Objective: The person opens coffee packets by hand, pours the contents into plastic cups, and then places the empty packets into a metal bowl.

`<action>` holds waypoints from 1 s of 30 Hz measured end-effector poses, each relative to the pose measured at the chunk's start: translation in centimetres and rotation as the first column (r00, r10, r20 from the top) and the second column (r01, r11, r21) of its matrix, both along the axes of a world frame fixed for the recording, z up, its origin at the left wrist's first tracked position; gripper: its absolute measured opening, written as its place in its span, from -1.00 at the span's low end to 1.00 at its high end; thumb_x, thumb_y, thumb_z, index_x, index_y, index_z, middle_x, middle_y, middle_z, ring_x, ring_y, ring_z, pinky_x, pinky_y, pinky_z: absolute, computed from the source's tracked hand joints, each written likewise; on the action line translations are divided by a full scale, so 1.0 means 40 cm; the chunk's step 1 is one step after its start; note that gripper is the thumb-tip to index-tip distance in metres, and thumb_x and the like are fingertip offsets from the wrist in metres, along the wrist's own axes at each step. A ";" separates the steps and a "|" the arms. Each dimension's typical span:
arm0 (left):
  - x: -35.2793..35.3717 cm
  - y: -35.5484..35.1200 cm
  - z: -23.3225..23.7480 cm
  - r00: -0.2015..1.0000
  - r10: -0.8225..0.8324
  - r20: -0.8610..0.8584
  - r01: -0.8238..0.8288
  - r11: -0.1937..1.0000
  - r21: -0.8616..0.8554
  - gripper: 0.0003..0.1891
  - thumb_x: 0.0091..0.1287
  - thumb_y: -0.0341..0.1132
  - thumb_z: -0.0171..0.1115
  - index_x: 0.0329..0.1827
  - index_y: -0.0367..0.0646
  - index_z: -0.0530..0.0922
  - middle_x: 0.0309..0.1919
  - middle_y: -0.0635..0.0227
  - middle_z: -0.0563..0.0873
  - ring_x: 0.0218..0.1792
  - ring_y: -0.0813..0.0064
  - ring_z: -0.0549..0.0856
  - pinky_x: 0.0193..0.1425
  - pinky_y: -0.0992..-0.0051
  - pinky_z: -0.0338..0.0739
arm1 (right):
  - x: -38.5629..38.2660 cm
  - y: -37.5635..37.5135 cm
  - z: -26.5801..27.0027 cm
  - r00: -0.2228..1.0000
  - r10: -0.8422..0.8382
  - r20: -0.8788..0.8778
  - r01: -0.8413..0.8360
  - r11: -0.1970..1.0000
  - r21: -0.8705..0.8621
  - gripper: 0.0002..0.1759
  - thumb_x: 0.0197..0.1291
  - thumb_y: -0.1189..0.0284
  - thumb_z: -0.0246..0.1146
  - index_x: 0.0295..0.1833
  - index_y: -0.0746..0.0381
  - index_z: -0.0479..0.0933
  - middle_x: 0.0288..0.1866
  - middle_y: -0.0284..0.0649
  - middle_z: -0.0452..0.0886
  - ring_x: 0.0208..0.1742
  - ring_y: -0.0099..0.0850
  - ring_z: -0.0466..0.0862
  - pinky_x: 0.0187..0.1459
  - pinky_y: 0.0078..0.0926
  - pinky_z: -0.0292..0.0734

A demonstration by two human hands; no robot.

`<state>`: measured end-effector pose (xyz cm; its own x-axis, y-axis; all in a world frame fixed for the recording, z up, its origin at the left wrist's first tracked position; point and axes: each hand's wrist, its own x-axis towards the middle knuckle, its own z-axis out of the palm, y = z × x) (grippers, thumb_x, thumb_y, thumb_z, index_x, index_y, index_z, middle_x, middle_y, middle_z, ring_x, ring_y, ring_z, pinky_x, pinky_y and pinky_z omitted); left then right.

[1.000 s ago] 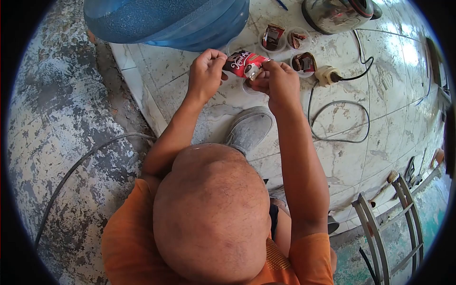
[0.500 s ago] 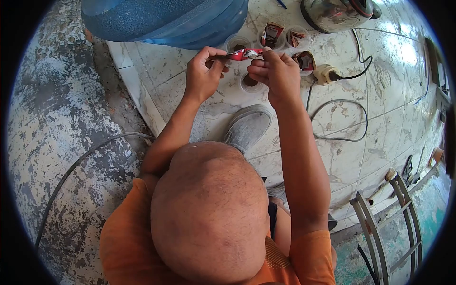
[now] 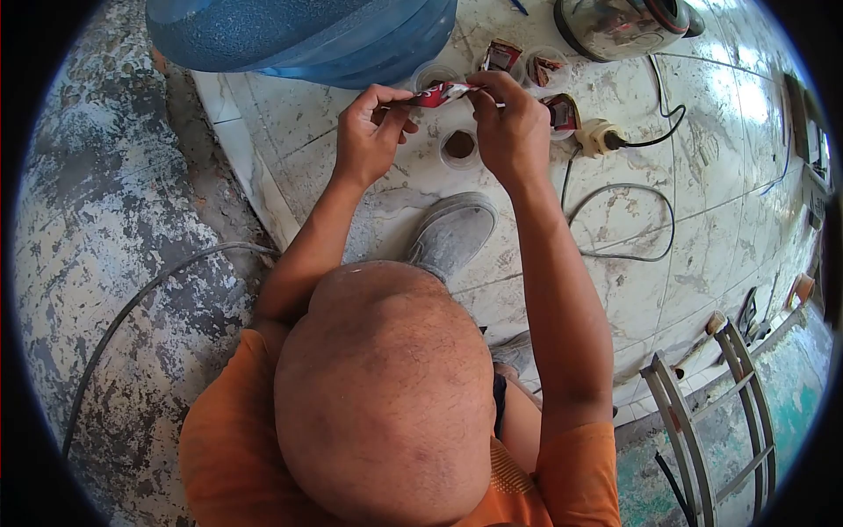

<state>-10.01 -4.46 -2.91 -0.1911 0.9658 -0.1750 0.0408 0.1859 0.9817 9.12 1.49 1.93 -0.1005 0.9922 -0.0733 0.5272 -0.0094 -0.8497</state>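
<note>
A small red sachet (image 3: 432, 95) is stretched between both hands above the floor. My left hand (image 3: 367, 136) pinches its left end with thumb and fingers. Its right end, pale and crumpled, is gripped by my right hand (image 3: 512, 127). Just below the sachet stands a clear plastic cup (image 3: 459, 149) with brown contents. Another clear cup (image 3: 434, 73) is partly hidden behind the sachet. Close to my right hand, opened red-brown wrappers (image 3: 502, 55) sit in or on more cups, among them a wrapper (image 3: 562, 111) at the right.
A big blue water jug (image 3: 307, 39) stands at the back left. An electric kettle (image 3: 619, 26) is at the back right. A plug in a beige socket (image 3: 600, 138) trails a looped cable (image 3: 672, 224) over the tiles. A shoe (image 3: 452, 233) is near the cups. Metal frame (image 3: 716, 413) lies lower right.
The right hand has turned and its fingers have curled in around the sachet's end. The sachet now tilts slightly, and the cup below it shows more fully.
</note>
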 end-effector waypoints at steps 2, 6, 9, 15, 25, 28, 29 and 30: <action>0.003 0.003 0.008 0.999 0.000 -0.050 -0.002 1.000 -0.031 -0.88 0.56 -0.48 0.19 0.06 -0.25 0.63 -0.17 0.30 0.80 -0.32 0.57 0.79 -0.32 0.58 0.62 | -0.006 0.007 -0.002 1.000 0.000 0.029 -0.001 1.000 0.022 -0.83 0.34 0.42 0.32 -0.02 0.13 0.75 -0.24 0.00 0.80 -0.16 0.07 0.78 -0.08 -0.11 0.65; 0.002 0.002 0.002 0.999 0.011 -0.052 -0.012 0.999 -0.035 -0.88 0.57 -0.46 0.20 0.06 -0.25 0.63 -0.16 0.30 0.81 -0.34 0.58 0.78 -0.33 0.59 0.61 | -0.011 0.010 -0.002 0.999 0.012 0.045 -0.013 0.999 0.032 -0.84 0.36 0.40 0.30 -0.03 0.13 0.75 -0.28 0.00 0.78 -0.18 0.09 0.77 -0.09 -0.04 0.63; 0.003 -0.003 0.000 0.999 0.031 -0.040 -0.033 0.998 -0.048 -0.89 0.56 -0.44 0.22 0.04 -0.24 0.64 -0.16 0.33 0.81 -0.35 0.58 0.78 -0.33 0.58 0.61 | -0.015 0.006 -0.001 0.998 0.032 0.058 -0.036 0.997 0.068 -0.86 0.33 0.43 0.32 -0.06 0.14 0.75 -0.27 0.01 0.78 -0.17 0.09 0.76 -0.09 -0.03 0.62; 0.017 0.006 0.043 0.680 0.107 -0.725 0.100 0.966 0.237 -0.75 0.37 -0.42 0.43 0.09 -0.12 0.71 -0.31 0.36 0.70 -0.42 0.45 0.65 -0.32 0.44 0.54 | -0.021 0.010 0.015 1.000 -0.013 0.025 0.012 0.998 0.059 -0.88 0.31 0.52 0.31 -0.08 0.23 0.69 -0.17 0.06 0.77 -0.08 0.12 0.75 -0.04 0.00 0.61; 0.013 0.007 0.032 0.730 0.112 -0.675 0.073 0.968 0.240 -0.82 0.38 -0.36 0.42 -0.01 -0.17 0.78 -0.29 0.22 0.70 -0.28 0.13 0.74 -0.21 0.26 0.60 | -0.023 0.004 0.002 0.998 0.004 0.068 -0.007 0.999 0.049 -0.74 0.39 0.53 0.28 0.16 0.19 0.62 -0.13 0.06 0.80 -0.06 0.05 0.81 -0.03 -0.16 0.67; 0.010 0.009 0.023 0.764 0.114 -0.635 0.052 0.970 0.236 -0.82 0.34 -0.45 0.43 -0.01 -0.19 0.78 -0.31 0.21 0.69 -0.29 0.13 0.73 -0.21 0.25 0.58 | -0.016 0.012 -0.016 0.999 -0.016 -0.035 0.018 0.998 0.061 -0.76 0.40 0.54 0.25 0.14 0.20 0.62 -0.21 0.00 0.80 -0.14 -0.03 0.83 -0.08 -0.22 0.67; 0.009 0.008 0.023 0.757 0.116 -0.643 0.049 0.971 0.234 -0.82 0.34 -0.45 0.43 -0.01 -0.19 0.78 -0.31 0.21 0.69 -0.29 0.13 0.73 -0.21 0.25 0.58 | -0.016 0.013 -0.024 0.999 -0.011 -0.046 0.014 0.998 0.059 -0.76 0.40 0.54 0.25 0.14 0.20 0.62 -0.21 0.00 0.80 -0.14 -0.03 0.83 -0.08 -0.22 0.67; 0.010 0.009 0.024 0.762 0.121 -0.637 0.043 0.971 0.236 -0.81 0.32 -0.47 0.43 -0.02 -0.19 0.78 -0.32 0.20 0.69 -0.30 0.12 0.73 -0.22 0.26 0.58 | -0.019 0.017 -0.021 1.000 -0.007 -0.008 0.008 0.998 0.066 -0.78 0.40 0.55 0.23 0.11 0.21 0.63 -0.23 -0.02 0.79 -0.18 -0.09 0.83 -0.11 -0.25 0.67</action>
<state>-9.61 -4.11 -1.94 -0.2170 0.9508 0.2211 0.6739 -0.0180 0.7386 8.37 2.19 1.10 -0.0935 0.9956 -0.0071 0.5208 0.0428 -0.8526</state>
